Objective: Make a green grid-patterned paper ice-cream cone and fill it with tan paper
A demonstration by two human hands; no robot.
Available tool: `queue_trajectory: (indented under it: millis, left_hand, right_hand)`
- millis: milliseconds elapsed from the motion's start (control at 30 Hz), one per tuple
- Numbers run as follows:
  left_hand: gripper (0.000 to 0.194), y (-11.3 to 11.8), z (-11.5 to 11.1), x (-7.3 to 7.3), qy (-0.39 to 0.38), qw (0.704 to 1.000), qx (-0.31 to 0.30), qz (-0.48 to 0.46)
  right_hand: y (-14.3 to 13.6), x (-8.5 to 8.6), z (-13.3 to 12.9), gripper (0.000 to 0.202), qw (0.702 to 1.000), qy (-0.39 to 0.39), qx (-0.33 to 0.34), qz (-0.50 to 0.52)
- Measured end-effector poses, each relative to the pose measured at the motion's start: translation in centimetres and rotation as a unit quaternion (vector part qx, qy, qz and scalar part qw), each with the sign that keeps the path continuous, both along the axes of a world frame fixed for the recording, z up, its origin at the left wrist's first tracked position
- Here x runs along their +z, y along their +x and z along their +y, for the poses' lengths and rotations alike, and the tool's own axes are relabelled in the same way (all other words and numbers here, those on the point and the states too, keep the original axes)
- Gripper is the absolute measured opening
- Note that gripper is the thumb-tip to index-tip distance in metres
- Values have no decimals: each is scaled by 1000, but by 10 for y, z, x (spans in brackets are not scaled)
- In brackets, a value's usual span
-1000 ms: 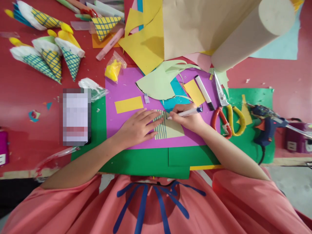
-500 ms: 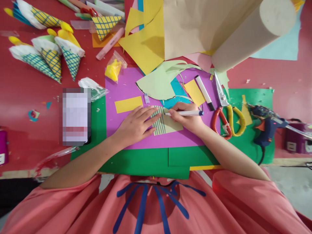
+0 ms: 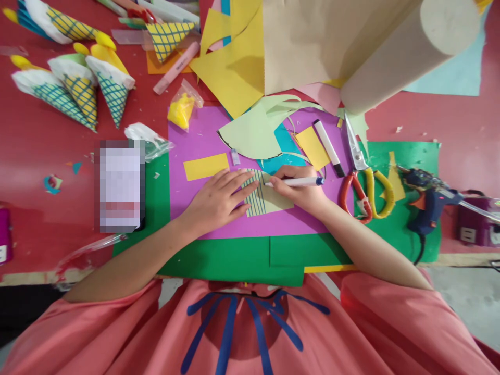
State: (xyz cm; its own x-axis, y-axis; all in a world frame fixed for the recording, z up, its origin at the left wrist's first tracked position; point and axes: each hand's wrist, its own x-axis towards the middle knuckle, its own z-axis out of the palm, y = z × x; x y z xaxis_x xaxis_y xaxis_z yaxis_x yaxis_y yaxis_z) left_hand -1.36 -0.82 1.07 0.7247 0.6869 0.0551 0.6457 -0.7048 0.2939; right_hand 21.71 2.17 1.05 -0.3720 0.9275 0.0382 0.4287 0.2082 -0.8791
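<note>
A pale green paper piece (image 3: 275, 200) lies on the purple sheet (image 3: 234, 228), its left part covered with dark parallel lines. My left hand (image 3: 216, 200) rests flat on the paper's left edge, fingers spread, holding nothing. In my right hand (image 3: 299, 188) is a white marker (image 3: 307, 182) with a blue end, its tip touching the paper just right of the lines. A yellow strip (image 3: 206, 166) sits above my left hand. Beyond both hands lies a pale green fan-shaped paper (image 3: 250, 130) with a dark curved edge.
Scissors (image 3: 359, 166) and a glue gun (image 3: 427, 203) lie at the right, a black-capped marker (image 3: 328, 147) nearer. A phone (image 3: 120, 187) is at the left. Decorated paper cones (image 3: 80, 96) lie at the upper left, a large paper roll (image 3: 406, 57) at the upper right.
The marker in my right hand has shifted very slightly, its blue end a little to the left. My left hand has stayed in place on the paper.
</note>
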Motion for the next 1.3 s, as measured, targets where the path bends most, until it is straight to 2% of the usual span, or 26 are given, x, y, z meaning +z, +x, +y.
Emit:
queue_trajectory:
  millis: [267,567,633,767,833,900,933,1000,1067,1100,1167,1300]
  left_hand:
    - [44,0,0,-1,15,1000,-6,-1]
    - [50,0,0,-1,-9,1000,-1,-25]
    - [49,0,0,-1,-11,1000,1,-22]
    - [45,-1,1,-1,-2,1000,8,-5]
    - [44,-1,1,-1,0,1000,15,-2]
    - [45,-1,1,-1,-5,1000,20,-6]
    - [46,-1,1,-1,-8,1000,21,-9]
    - [47,-1,1,-1,-13,1000,23,-13]
    - [46,-1,1,-1,-14,1000,24,-11]
    - [46,-1,1,-1,-14,1000,23,-8]
    - [46,-1,1,-1,-12,1000,20,-6]
    - [46,-2,1,-1,-5,1000,18,-5]
  right_hand:
    - [1,-1,-1,31,1000,12,23,6]
    - [0,3,-1,35,998,13,53,6]
    - [3,3,-3,36,999,18,40,12]
    - [10,0,-8,37,990,3,-28,138]
    - [11,-3,-9,44,977,-53,2,206]
    - [11,-5,-10,51,973,-92,29,211]
    - [11,-6,-10,54,976,-86,15,198]
    - [10,-7,-10,56,983,-34,-63,166]
    - [10,-8,-11,57,975,22,-146,165]
    - [10,-8,-11,56,972,28,-158,172]
    - [10,-7,-12,51,973,10,-139,185]
    - [7,-2,-9,33,988,-61,-42,135]
